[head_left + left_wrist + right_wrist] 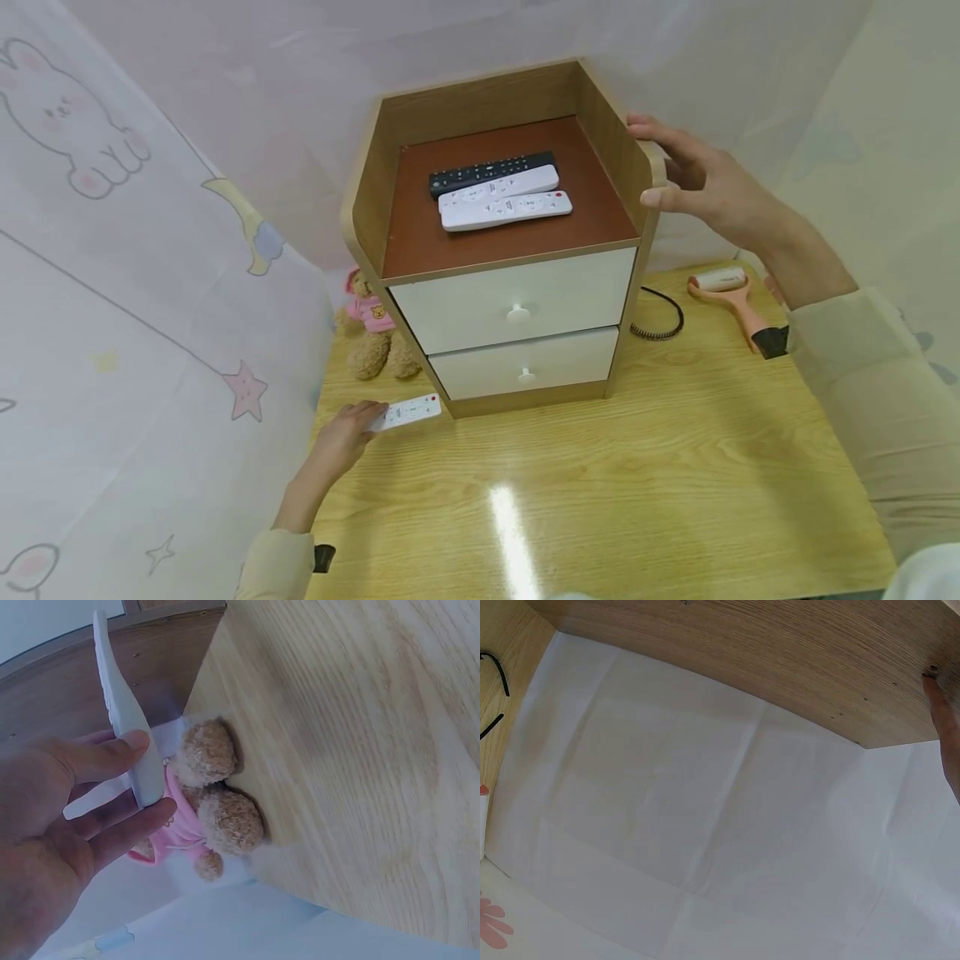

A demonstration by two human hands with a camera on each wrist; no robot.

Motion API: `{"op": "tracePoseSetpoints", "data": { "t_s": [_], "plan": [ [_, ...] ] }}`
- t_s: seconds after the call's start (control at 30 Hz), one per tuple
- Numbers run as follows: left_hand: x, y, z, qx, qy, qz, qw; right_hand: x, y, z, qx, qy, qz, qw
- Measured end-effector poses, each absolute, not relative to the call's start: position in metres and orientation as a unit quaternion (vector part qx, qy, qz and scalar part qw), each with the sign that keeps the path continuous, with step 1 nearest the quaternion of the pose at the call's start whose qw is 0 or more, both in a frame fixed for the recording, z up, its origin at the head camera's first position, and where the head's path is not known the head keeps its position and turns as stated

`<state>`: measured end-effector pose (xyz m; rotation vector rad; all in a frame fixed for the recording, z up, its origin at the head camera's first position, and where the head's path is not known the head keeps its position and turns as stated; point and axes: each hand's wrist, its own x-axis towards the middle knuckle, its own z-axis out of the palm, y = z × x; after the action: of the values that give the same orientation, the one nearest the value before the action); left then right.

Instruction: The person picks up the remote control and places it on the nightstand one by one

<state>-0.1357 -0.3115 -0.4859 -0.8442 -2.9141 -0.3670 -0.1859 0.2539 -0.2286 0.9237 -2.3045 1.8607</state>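
Observation:
My left hand [341,437] holds a white remote control [411,411] by one end, at the lower left of the small wooden cabinet [525,403]. In the left wrist view, thumb and fingers pinch the remote, and another white edge [94,799] shows behind the fingers. My right hand [708,179] grips the cabinet's right side panel near its top, thumb at the front edge. In the right wrist view a fingertip [932,686] rests on the panel's outer face. On the cabinet's brown top lie a black remote [491,172] and two white remotes [506,211], partly overlapping.
Two white drawers [480,304] with round knobs are closed. A teddy bear [375,321] in pink sits left of the cabinet. Right of it lie a black hair band [660,335] and an orange lint roller [738,304] on the wooden table [600,483]. Pale fabric walls surround the table.

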Motion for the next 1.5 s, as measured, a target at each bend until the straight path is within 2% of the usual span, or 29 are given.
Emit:
{"op": "tracePoseSetpoints", "data": {
  "t_s": [0.5,0.77,1.13,1.5],
  "plan": [
    [-0.127,-0.311,-0.465,-0.301,-0.946,-0.116,0.028,-0.182,0.256,-0.226,0.295,-0.739,0.605,0.015],
    [-0.116,-0.303,-0.439,-0.329,-0.937,-0.119,0.024,-0.181,0.256,-0.223,0.291,-0.746,0.599,0.016],
    [-0.107,-0.282,-0.398,-0.382,-0.910,-0.122,0.103,-0.182,0.257,-0.223,0.293,-0.742,0.603,0.014],
    [-0.105,-0.263,-0.363,-0.415,-0.891,-0.145,0.110,-0.186,0.255,-0.227,0.296,-0.745,0.598,0.015]
  ]
}}
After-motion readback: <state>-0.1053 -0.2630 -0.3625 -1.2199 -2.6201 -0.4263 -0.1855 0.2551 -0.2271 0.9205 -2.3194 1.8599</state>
